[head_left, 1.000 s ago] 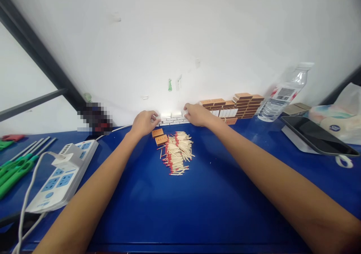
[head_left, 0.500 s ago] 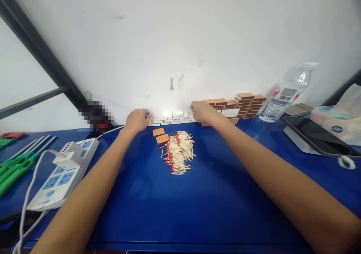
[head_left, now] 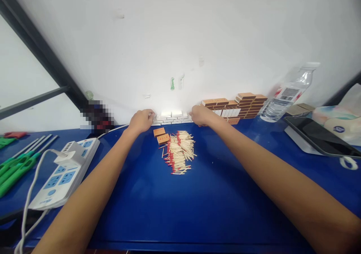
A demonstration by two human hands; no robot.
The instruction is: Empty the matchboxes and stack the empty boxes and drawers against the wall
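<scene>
Against the wall stands a low stack of white matchbox trays [head_left: 172,118], laid in rows like bricks. My left hand [head_left: 141,120] is at its left end, with curled fingers touching the end pieces. At the opposite end, my right hand [head_left: 200,115] has its fingers closed against the stack; their tips are partly hidden. In front of the stack lies a loose pile of matches [head_left: 180,152] with red heads. Two orange-brown matchboxes [head_left: 163,138] lie flat beside the pile, towards my left hand. More matchboxes [head_left: 249,105] are stacked to the right of my right hand.
A white power strip [head_left: 66,179] with a plugged-in charger and cable lies on the left. Green-handled lighters [head_left: 22,164] are beyond it. On the right, a water bottle [head_left: 289,92], a phone [head_left: 324,135] and a tissue pack [head_left: 338,122] rest on the blue table [head_left: 197,209].
My left hand has moved slightly right and my right hand has closed in a little on the white stack's right end. The top white trays sit slightly differently.
</scene>
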